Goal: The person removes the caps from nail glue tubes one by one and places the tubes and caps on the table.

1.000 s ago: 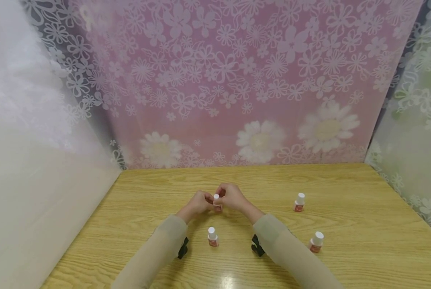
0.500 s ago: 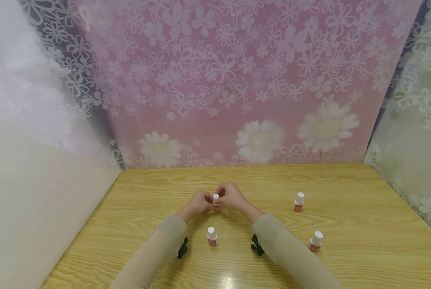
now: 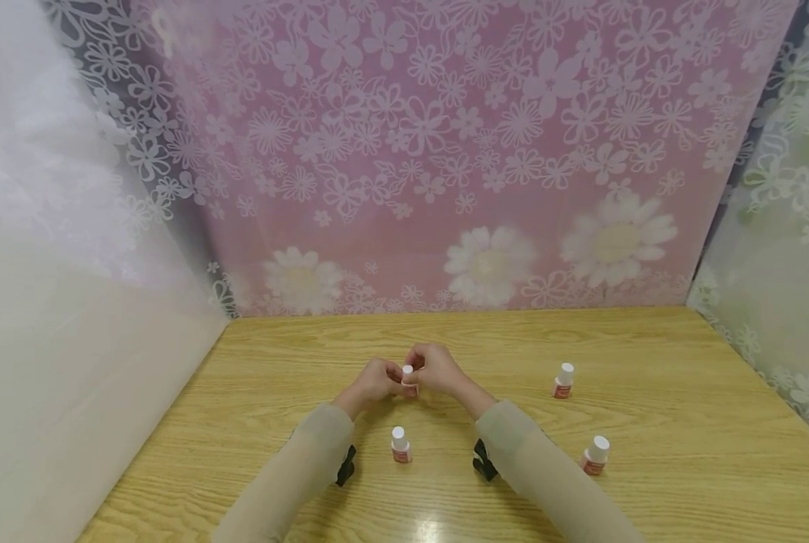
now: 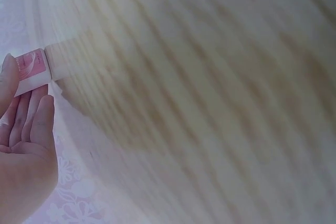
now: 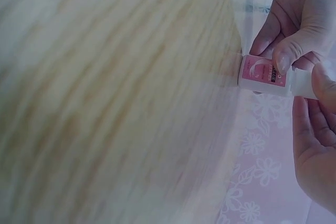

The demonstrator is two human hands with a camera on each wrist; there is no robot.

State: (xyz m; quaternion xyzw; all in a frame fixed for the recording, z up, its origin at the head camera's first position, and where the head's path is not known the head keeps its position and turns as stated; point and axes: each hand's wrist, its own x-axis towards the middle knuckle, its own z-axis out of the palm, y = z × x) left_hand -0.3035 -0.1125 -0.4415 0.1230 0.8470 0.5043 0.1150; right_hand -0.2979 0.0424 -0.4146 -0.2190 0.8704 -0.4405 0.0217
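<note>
A small white bottle point(image 3: 409, 390) with a pink label stands on the table, between both hands. My left hand point(image 3: 375, 379) holds its body, thumb on one side and fingers on the other, as the left wrist view shows with the label point(image 4: 32, 65) between them. From the right, my right hand point(image 3: 436, 369) pinches the white cap point(image 5: 302, 81); in the right wrist view its thumb lies over the cap. The bottle's base sits right at the wooden surface. Part of the cap is hidden behind the fingers.
Three similar capped bottles stand upright: one point(image 3: 401, 446) between the forearms, one point(image 3: 563, 382) at the right, and one point(image 3: 595, 456) close beside the right sleeve. A pink flowered sheet point(image 3: 404, 226) hangs behind the wooden table point(image 3: 295, 347), with pale sheets along both sides.
</note>
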